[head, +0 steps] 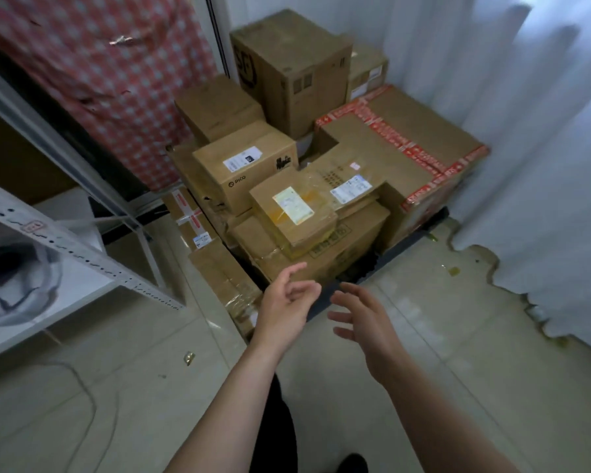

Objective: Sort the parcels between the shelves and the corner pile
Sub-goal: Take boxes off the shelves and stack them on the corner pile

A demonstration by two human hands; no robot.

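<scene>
**Fig.** Reach toward the corner pile; no parcel taken yet. Left grip point(284, 308) and right grip point(365, 319) hover side by side w/ a gap btw. them. Fingers are loosely spread, and both grips are empty and touch nothing.

- **Fwd of both grips:** small brown cardboard parcel w/ pale yellow label and clear tape point(292, 216), topmost on the pile's front tier. It rests on a wide flat brown carton point(335, 254), whose near edge is the cardboard closest to the fingertips.
- **Fwd-left of left grip:** brown carton printed "PICO" point(243, 172).
- **Fwd-right of right grip:** large brown carton bound in red-printed tape point(406, 155).
- **Far left of left grip:** white perforated-steel shelf frame point(82, 254).

**Judged step:** take the small parcel. It is the likeliest target, being nearest w/ nothing stacked on it.

**To do it well:**
- Bring one grip to each short side, thumbs on top.
- Lift straight up before drawing back, so the flat carton below isn't dragged.
- The tape looks glossy, prob. slick, so squeeze on bare cardboard.
- Swing left toward the shelf only once clear of the PICO carton's corner.
- When stepping, mind the slim brown parcel on the floor point(226, 278), just left of the left grip.
</scene>
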